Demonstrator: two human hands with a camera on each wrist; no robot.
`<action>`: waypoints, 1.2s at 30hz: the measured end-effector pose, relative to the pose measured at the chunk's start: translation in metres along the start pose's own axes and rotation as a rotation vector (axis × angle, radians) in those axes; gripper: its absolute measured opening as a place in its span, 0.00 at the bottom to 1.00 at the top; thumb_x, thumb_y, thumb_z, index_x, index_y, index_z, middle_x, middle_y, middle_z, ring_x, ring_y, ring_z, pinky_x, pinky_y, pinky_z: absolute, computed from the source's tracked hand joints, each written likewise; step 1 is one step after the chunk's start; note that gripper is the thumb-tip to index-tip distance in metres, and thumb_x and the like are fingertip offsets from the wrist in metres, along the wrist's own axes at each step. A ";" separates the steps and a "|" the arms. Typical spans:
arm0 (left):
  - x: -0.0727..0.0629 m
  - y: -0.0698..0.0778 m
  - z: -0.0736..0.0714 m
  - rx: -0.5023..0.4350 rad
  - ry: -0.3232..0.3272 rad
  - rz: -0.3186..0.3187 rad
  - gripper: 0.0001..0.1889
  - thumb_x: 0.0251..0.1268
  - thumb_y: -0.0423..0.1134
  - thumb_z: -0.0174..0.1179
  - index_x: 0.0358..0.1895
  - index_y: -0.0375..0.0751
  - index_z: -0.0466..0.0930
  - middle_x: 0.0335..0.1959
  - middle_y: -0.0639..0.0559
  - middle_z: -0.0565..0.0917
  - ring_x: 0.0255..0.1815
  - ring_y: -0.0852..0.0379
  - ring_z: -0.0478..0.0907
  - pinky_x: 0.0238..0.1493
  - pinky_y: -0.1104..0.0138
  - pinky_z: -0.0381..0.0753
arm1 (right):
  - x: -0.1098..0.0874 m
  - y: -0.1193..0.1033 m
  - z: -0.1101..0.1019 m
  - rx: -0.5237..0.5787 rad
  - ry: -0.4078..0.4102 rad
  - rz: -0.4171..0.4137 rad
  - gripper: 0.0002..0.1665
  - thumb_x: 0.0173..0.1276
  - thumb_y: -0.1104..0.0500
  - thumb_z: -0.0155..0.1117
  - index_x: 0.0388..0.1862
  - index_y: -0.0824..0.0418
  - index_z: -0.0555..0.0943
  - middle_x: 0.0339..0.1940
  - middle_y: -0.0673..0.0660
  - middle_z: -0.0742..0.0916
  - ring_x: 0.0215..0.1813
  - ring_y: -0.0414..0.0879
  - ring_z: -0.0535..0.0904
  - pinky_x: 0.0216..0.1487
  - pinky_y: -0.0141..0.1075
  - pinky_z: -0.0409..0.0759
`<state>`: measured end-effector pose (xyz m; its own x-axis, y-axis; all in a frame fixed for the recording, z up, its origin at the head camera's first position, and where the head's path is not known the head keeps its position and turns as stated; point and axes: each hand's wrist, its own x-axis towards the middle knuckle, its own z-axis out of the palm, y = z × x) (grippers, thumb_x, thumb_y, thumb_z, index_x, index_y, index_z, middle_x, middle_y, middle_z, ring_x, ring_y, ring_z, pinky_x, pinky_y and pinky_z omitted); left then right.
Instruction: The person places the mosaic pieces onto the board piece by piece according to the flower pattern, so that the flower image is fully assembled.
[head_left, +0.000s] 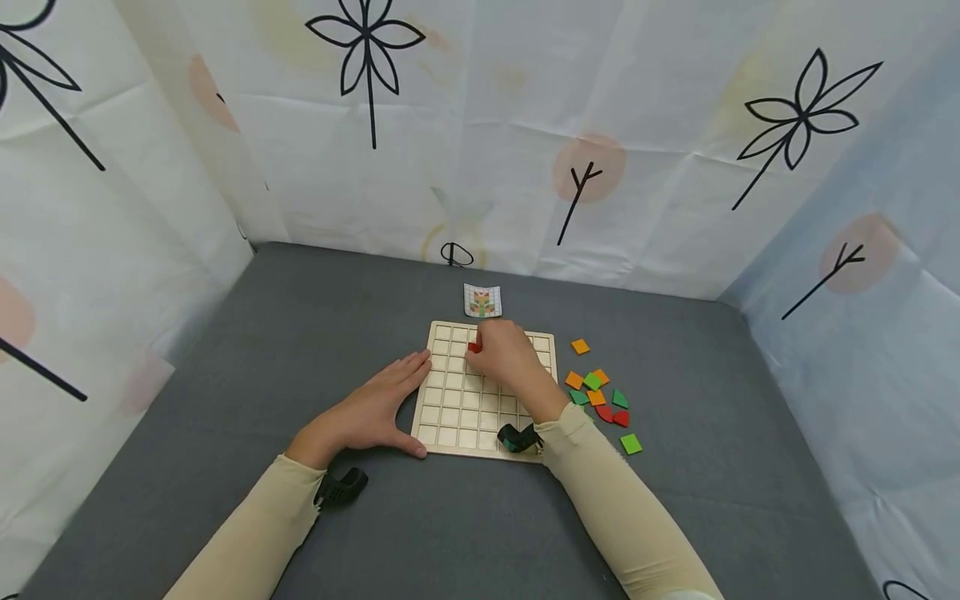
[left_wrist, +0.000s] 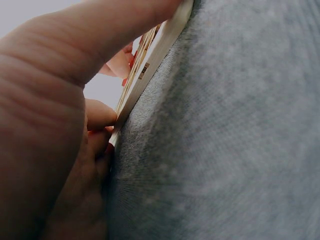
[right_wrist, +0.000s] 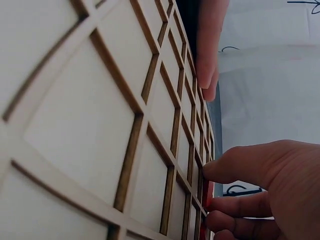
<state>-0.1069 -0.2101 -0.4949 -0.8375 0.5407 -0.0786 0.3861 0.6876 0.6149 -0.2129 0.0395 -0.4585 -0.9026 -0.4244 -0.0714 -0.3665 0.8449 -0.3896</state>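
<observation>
A light wooden grid board (head_left: pixel 448 416) with square recesses lies on the grey table. My left hand (head_left: pixel 375 407) holds steady along the board's left side, fingers extended at the upper edge and thumb at the lower left corner. Over the board's upper part, my right hand (head_left: pixel 508 357) pinches a red tile (right_wrist: pixel 208 194) between thumb and fingers, down at the grid. More red shows below those fingers in the right wrist view, but its shape is hidden. In the left wrist view the left thumb (left_wrist: pixel 100 35) lies against the board's edge (left_wrist: pixel 165 42).
Right of the board lie loose tiles: orange (head_left: pixel 581 347), light green (head_left: pixel 631 443), darker green (head_left: pixel 619 398) and red (head_left: pixel 621 418). A small card with a coloured grid pattern (head_left: pixel 482 302) lies behind the board. Patterned white cloth (head_left: pixel 637 225) encloses the table's back and sides.
</observation>
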 end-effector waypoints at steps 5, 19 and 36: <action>0.004 0.002 0.002 -0.004 -0.004 0.002 0.74 0.49 0.69 0.82 0.89 0.34 0.46 0.91 0.43 0.44 0.90 0.41 0.42 0.86 0.43 0.47 | -0.003 0.004 -0.002 0.000 0.007 -0.003 0.15 0.74 0.53 0.75 0.31 0.58 0.81 0.26 0.52 0.83 0.28 0.49 0.78 0.30 0.40 0.75; 0.014 0.006 0.008 -0.019 -0.012 -0.001 0.74 0.49 0.70 0.82 0.90 0.36 0.45 0.91 0.46 0.43 0.90 0.43 0.40 0.86 0.44 0.46 | -0.029 0.020 -0.035 0.146 0.087 -0.020 0.09 0.80 0.59 0.64 0.42 0.59 0.91 0.36 0.51 0.89 0.35 0.47 0.81 0.40 0.43 0.83; 0.000 -0.001 0.005 0.009 0.035 -0.017 0.73 0.48 0.73 0.80 0.89 0.37 0.49 0.91 0.45 0.46 0.89 0.39 0.44 0.83 0.37 0.51 | -0.072 0.097 -0.108 0.341 0.365 0.148 0.16 0.83 0.55 0.65 0.56 0.64 0.90 0.46 0.61 0.90 0.48 0.57 0.84 0.52 0.54 0.83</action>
<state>-0.1049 -0.2085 -0.4994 -0.8572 0.5114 -0.0616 0.3746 0.7010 0.6068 -0.2079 0.1870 -0.3916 -0.9814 -0.1161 0.1530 -0.1899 0.7070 -0.6812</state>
